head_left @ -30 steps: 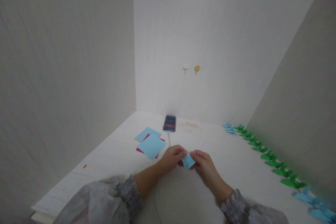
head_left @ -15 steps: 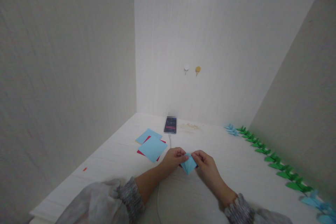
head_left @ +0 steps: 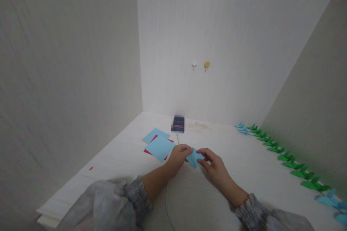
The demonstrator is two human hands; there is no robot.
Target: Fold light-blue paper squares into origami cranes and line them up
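Just below the frame's centre, the left hand (head_left: 177, 157) pinches a folded paper (head_left: 192, 160), point downward, the right hand (head_left: 216, 163) touching its right side, its grip unclear to me.

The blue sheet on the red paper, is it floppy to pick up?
The blue sheet would probably bend easily, as it looks thin and unfolded. It might slide over the red paper underneath, since nothing visible weighs it down.
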